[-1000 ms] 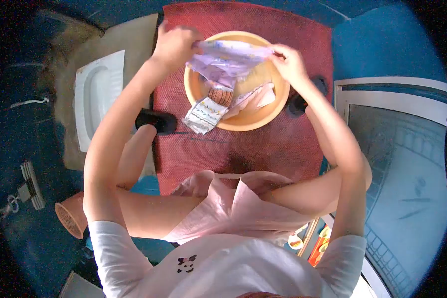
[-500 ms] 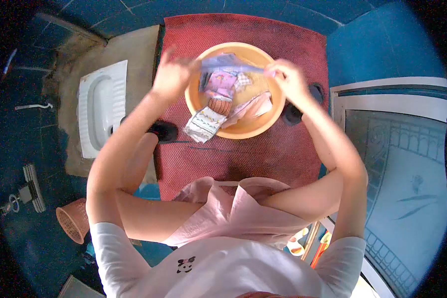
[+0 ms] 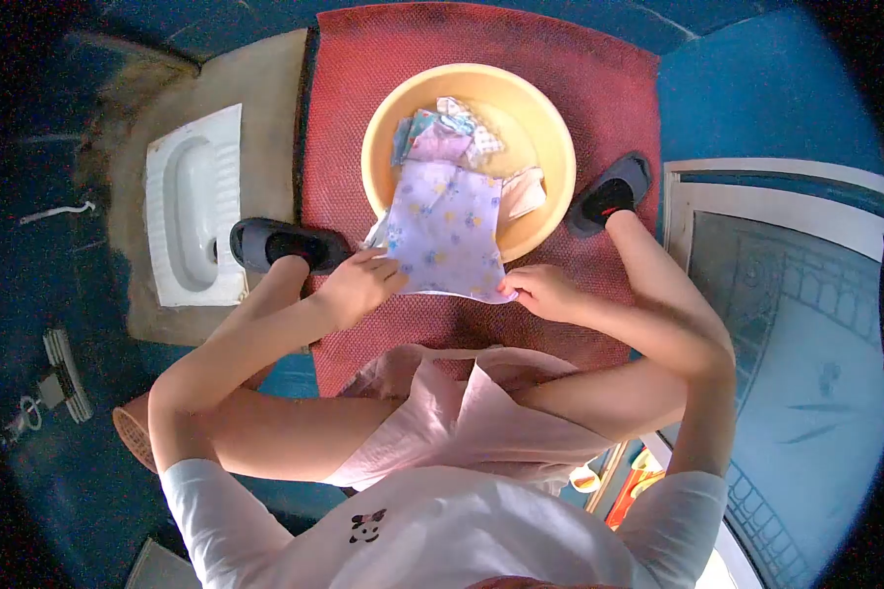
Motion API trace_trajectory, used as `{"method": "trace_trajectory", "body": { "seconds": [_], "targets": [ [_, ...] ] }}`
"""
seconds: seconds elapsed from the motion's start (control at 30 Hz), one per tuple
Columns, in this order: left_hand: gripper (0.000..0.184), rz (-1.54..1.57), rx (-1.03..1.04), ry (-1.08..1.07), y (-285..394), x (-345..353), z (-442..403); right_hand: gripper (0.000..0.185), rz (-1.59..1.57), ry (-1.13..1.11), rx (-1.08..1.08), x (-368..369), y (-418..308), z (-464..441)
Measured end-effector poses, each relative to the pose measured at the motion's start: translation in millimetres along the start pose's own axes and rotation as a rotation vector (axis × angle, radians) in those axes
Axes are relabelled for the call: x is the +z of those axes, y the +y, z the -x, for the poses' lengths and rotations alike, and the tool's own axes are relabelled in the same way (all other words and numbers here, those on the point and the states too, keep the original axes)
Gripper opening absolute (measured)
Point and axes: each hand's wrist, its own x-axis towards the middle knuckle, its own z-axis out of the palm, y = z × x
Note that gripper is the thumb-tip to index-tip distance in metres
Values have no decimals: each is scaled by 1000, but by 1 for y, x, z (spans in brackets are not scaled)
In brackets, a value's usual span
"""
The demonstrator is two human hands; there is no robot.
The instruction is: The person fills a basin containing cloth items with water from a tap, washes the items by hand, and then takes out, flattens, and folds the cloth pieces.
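Between my two hands a lavender floral cloth (image 3: 445,231) is stretched flat, its far end lying over the inside of a yellow basin (image 3: 550,108). My left hand (image 3: 365,285) grips its near left corner, and my right hand (image 3: 543,292) pinches the near right corner just outside the near rim. Several crumpled cloths (image 3: 442,137) with patterned prints lie in the basin beyond it. At the basin's right side rests a pale pink cloth (image 3: 524,193). A white edge of another cloth shows beside my left hand, mostly covered.
The basin stands on a red textured mat (image 3: 354,79). My feet in dark slippers (image 3: 614,191) flank it. To the left is a white squat toilet (image 3: 196,211); to the right, a glass door (image 3: 786,324) with a white frame. An orange-brown basket (image 3: 135,432) sits at lower left.
Both hands have come down from the basin's far side to its near rim, drawing the lavender cloth toward me. It now covers the brown ribbed and white patterned pieces.
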Motion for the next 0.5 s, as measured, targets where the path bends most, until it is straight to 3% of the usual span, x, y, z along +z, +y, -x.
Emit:
{"method": "trace_trajectory", "body": {
  "seconds": [0.1,0.2,0.27,0.33,0.43,0.5],
  "targets": [
    [28,150,66,-53,-15,-9,-9,11,-110,10,-13,-9,11,-6],
    [24,437,-94,-158,-38,-18,-32,7,-360,16,103,-20,33,-16],
    [23,620,-302,-65,-60,-17,-50,8,-416,104,198,-28,53,-33],
    [28,568,-342,165,-86,-15,-82,9,-674,243,248,-27,96,-57],
    [40,469,-394,178,-134,7,-136,17,-486,406,349,-22,169,-105],
    [42,340,-753,99,-149,35,-164,23,-486,468,387,-9,200,-133]
  ]
}}
